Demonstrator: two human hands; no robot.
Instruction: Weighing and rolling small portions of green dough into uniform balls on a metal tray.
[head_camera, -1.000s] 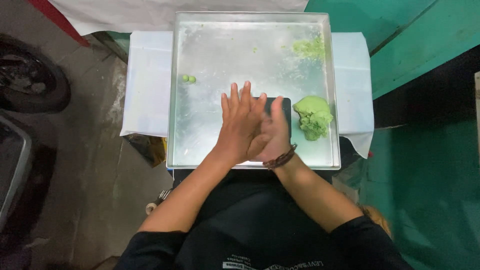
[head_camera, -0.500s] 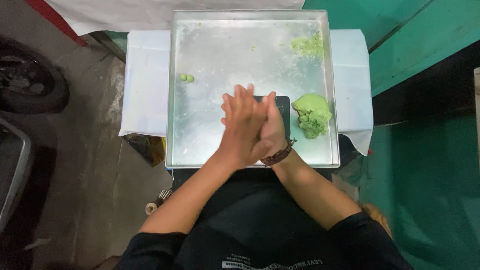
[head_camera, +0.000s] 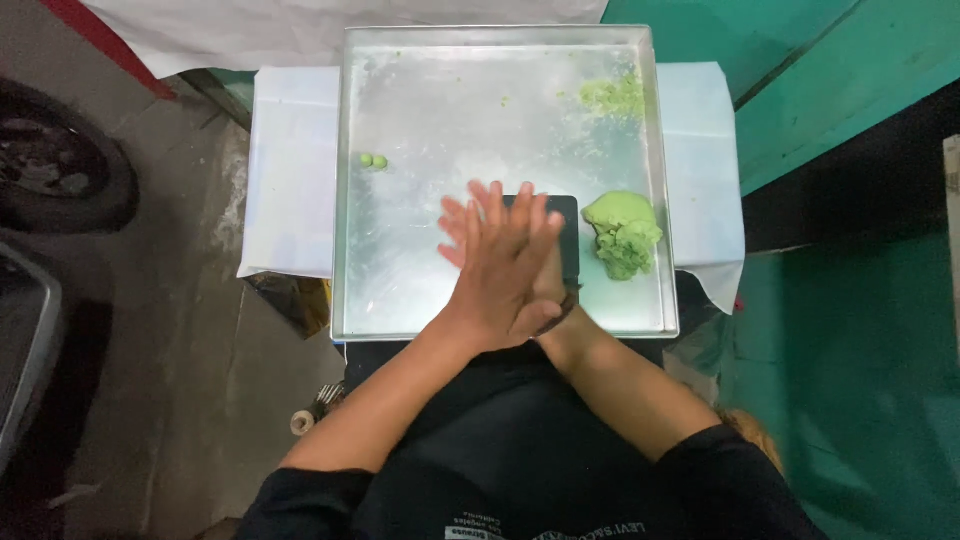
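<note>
**A:** What does the head camera show?

**B:** A person in a dark shirt stands over a square metal tray (head_camera: 400, 300) set on a white-covered stand (head_camera: 290, 170). The left hand (head_camera: 505, 265) lies flat on top of the right hand (head_camera: 550, 290), palm against palm, fingers stretched and slightly fanned, above the near middle of the tray.

**A:** Is anything held between the palms?

**B:** That cannot be told. The left hand covers the right almost entirely, and nothing shows at the edges. Only part of the right wrist, with a dark bracelet (head_camera: 560, 310), is visible beneath.

**A:** Where is the green dough?

**B:** A lump of green dough (head_camera: 622, 232) sits on the tray just to the right of the hands, near the right rim, apart from them. Two small green balls (head_camera: 373, 160) lie touching each other by the left rim, well apart from the hands. A smear of green crumbs (head_camera: 612, 97) marks the far right corner.

**A:** And under the hands?

**B:** A flat black rectangular object (head_camera: 565, 230) rests on the tray between the hands and the lump, partly hidden by the fingers.

**A:** The surroundings?

**B:** Grey concrete floor at left with a tyre (head_camera: 55, 180) at the edge; green painted boards (head_camera: 850, 80) at right.
</note>
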